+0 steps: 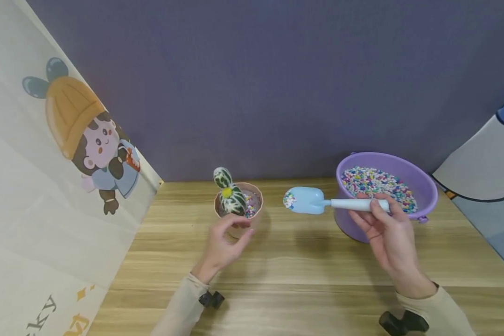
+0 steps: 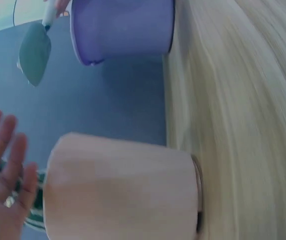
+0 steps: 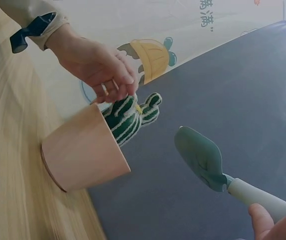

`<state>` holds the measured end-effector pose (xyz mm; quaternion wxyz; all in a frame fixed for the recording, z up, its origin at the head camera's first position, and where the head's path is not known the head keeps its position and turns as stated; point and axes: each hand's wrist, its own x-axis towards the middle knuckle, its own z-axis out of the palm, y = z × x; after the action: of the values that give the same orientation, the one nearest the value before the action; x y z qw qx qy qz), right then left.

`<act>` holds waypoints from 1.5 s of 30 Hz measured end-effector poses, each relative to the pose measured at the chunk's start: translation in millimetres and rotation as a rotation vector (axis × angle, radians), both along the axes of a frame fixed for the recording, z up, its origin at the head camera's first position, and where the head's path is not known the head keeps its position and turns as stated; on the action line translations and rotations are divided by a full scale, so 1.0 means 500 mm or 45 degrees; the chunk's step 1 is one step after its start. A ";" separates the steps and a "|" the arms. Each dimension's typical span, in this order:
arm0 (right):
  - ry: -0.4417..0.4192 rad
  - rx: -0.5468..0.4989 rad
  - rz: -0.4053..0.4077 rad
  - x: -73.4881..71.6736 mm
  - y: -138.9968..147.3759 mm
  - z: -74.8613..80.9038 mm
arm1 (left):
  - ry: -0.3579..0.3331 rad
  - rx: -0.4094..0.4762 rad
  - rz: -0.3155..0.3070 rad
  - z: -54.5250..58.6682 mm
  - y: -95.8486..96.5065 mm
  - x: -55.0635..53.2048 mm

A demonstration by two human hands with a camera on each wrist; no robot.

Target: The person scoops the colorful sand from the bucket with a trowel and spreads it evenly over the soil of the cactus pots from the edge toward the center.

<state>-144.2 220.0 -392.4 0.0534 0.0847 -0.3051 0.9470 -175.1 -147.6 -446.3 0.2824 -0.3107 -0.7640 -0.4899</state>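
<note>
My right hand (image 1: 392,235) grips the white handle of a light blue garden trowel (image 1: 308,199), held level with small coloured pebbles (image 1: 290,200) at its tip. On the left, a green and white toy cactus (image 1: 232,198) with a yellow flower stands in a pink pot (image 2: 123,185). More coloured pebbles lie on the grey fill inside that pot. My left hand (image 1: 227,245) is at the pot's near rim beside the cactus, fingers loosely bent and thumb apart. Whether its fingertips touch the cactus is hard to tell.
A purple bucket (image 1: 427,189) of coloured pebbles (image 1: 375,184) stands at the right, partly behind my right hand. Both stand on a wooden table (image 1: 294,284). A dark blue-grey panel (image 1: 256,93) rises behind, with a printed cartoon sheet (image 1: 25,186) at the left.
</note>
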 end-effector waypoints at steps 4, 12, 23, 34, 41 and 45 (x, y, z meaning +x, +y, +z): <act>0.014 -0.003 -0.006 -0.004 -0.003 0.000 | 0.121 0.238 0.056 -0.007 -0.024 -0.024; 0.001 0.045 -0.020 -0.010 -0.014 -0.004 | -0.084 0.422 0.354 -0.023 -0.086 -0.062; -0.041 0.107 0.011 -0.017 -0.040 -0.012 | -0.468 -0.073 0.259 -0.066 -0.134 -0.076; -0.114 0.212 -0.022 -0.027 -0.080 -0.028 | -0.484 -0.220 0.256 -0.069 -0.135 -0.086; -0.203 0.299 -0.043 -0.032 -0.103 -0.037 | -0.468 -0.246 0.309 -0.074 -0.133 -0.085; -0.241 0.339 -0.043 -0.036 -0.116 -0.039 | -0.476 -0.245 0.346 -0.070 -0.128 -0.085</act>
<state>-162.3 161.8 -411.7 0.0287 -0.0036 -0.4330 0.9009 -217.7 -211.7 -481.5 0.1687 -0.1347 -0.8808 -0.4214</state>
